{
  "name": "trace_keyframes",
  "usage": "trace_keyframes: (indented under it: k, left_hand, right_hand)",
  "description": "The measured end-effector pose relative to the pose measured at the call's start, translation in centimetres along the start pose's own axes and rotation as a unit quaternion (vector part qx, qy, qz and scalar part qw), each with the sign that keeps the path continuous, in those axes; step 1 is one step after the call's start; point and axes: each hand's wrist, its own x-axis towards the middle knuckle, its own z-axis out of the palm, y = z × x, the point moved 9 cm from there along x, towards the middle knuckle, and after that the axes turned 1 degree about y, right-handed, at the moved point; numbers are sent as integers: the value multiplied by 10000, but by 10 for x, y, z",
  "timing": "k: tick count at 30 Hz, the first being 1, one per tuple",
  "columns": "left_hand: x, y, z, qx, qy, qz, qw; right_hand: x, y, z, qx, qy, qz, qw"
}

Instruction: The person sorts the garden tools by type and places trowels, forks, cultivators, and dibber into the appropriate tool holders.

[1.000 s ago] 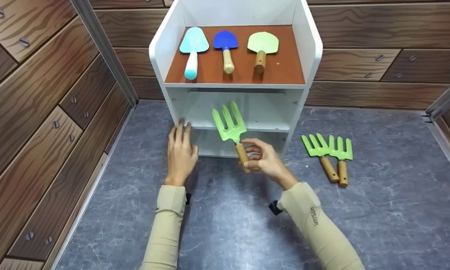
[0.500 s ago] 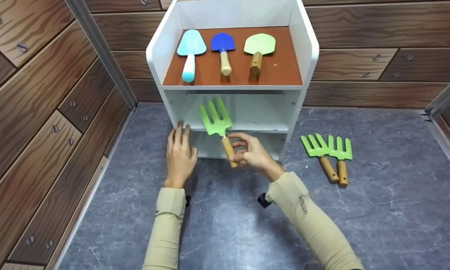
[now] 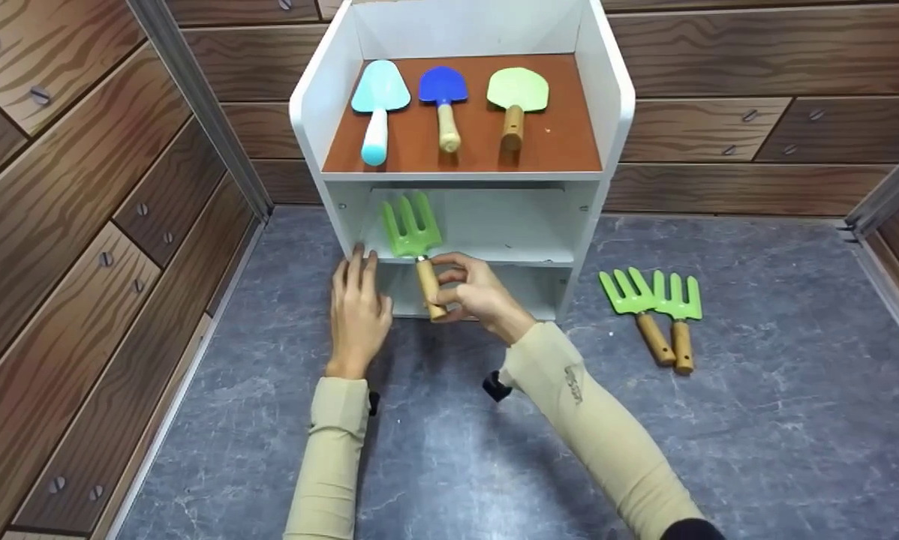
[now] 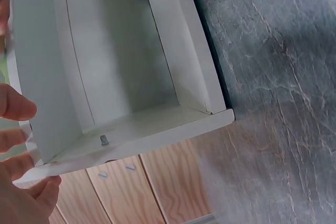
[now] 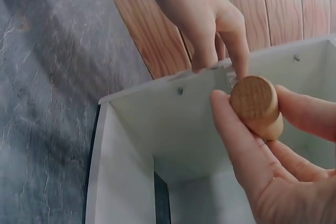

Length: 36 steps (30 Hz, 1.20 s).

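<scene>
I see the right hand [image 3: 476, 291] pinching a green garden fork [image 3: 413, 242]; the left hand [image 3: 360, 321], fingers extended, touches a shelf unit [image 3: 461, 177].

The head camera looks forward and down from above, well back, taking in the shelf [image 3: 461, 177] and floor [image 3: 434, 450]. The left wrist camera peers close into the bottom compartment [image 4: 115, 51]; the right (also tilted) faces the fork handle [image 5: 255, 100] end-on, very near. Both wrist views share the wooden wall [image 5: 294, 11].
</scene>
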Motion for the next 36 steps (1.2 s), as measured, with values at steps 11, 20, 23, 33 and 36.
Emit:
trace_keyframes:
  k: [11, 20, 23, 33, 36]
  left_hand:
    - [-1, -1, 0, 72, 35, 29, 10000]
    - [0, 1, -1, 54, 69, 81, 9999]
    - [0, 1, 0, 95, 9, 99, 9999]
    - [0, 1, 1, 96, 25, 108, 9999]
    - [1, 1, 1, 100, 59, 137, 9998]
  right_hand:
    - [16, -14, 22, 300, 357, 84, 9989]
    - [27, -18, 26, -96, 746, 50, 9972]
    - [30, -18, 26, -157, 862, 48, 9961]
    - [36, -21, 33, -446, 1133, 0, 9926]
    - [37, -22, 35, -546, 1109, -50, 9923]
